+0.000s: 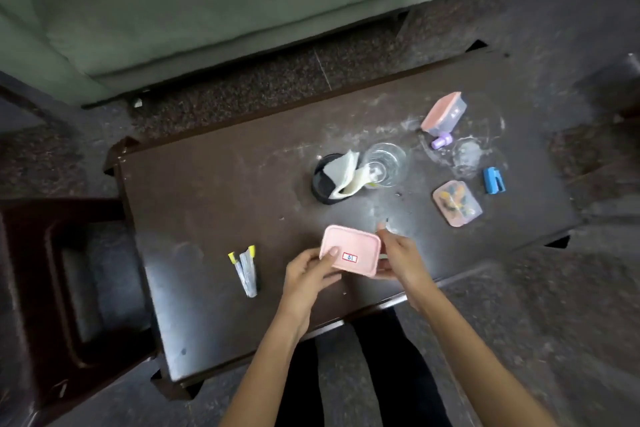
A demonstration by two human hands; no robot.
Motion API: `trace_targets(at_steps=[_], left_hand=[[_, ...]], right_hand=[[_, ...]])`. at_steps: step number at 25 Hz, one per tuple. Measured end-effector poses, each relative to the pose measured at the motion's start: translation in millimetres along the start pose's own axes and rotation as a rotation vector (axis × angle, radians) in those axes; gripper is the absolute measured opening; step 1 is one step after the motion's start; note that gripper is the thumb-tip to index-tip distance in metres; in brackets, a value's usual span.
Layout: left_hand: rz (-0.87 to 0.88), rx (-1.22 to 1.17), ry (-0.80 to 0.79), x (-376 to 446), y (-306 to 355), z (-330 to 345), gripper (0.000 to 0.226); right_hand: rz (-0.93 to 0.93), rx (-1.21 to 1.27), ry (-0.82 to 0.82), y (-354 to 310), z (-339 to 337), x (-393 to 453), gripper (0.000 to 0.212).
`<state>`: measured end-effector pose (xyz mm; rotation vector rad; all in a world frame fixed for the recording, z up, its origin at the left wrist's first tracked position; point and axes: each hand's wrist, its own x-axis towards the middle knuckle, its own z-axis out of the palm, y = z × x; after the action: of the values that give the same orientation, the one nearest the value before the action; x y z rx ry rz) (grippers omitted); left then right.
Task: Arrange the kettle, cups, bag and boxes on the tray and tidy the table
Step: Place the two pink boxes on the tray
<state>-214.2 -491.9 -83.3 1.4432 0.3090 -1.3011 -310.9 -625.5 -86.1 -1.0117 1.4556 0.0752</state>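
A person's left hand [308, 270] and right hand [398, 255] are gripping a pink lidded box [349, 251] by its opposite short edges, fingers curled around it, above the table's [207, 184] near edge, and it is looking light, rigid and smooth.

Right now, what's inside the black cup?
A crumpled white cloth fills the black cup and spills over its rim toward the clear glass. Anything beneath the cloth is hidden.
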Motion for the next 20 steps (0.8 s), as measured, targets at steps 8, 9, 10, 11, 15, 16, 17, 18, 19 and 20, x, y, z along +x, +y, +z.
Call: trace_targets(at_steps=[8,9,10,11,15,16,17,18,19,20], left_hand=[[-0.047,-0.033,0.095,19,-23,95,0.027],[-0.046,-0.037,0.105,20,-26,104,0.026],[-0.041,-0.043,0.112,21,-28,110,0.026],[-0.035,-0.050,0.120,22,-30,115,0.026],[-0.029,-0.078,0.153,27,-35,126,0.031],[-0.025,-0.087,0.161,27,-37,127,0.031],[-0.021,-0.096,0.172,26,-38,127,0.032],[-0.019,-0.107,0.184,25,-38,125,0.031],[-0.011,-0.118,0.196,22,-38,120,0.031],[-0.003,-0.130,0.209,19,-39,113,0.030]], right_hand=[[-0.521,-0.840,0.450,-15,-117,49,0.023],[-0.530,-0.914,0.447,-16,-125,59,0.029],[-0.547,-0.984,0.445,-16,-130,70,0.034],[-0.556,-1.044,0.443,-16,-136,80,0.040],[-0.428,-1.171,0.414,-15,-137,100,0.053],[-0.409,-1.171,0.406,-18,-137,102,0.049],[-0.406,-1.153,0.387,-21,-138,103,0.045],[-0.412,-1.109,0.348,-25,-139,103,0.044],[-0.416,-1.022,0.278,-28,-139,100,0.045],[-0.387,-0.878,0.185,-33,-138,96,0.047]])
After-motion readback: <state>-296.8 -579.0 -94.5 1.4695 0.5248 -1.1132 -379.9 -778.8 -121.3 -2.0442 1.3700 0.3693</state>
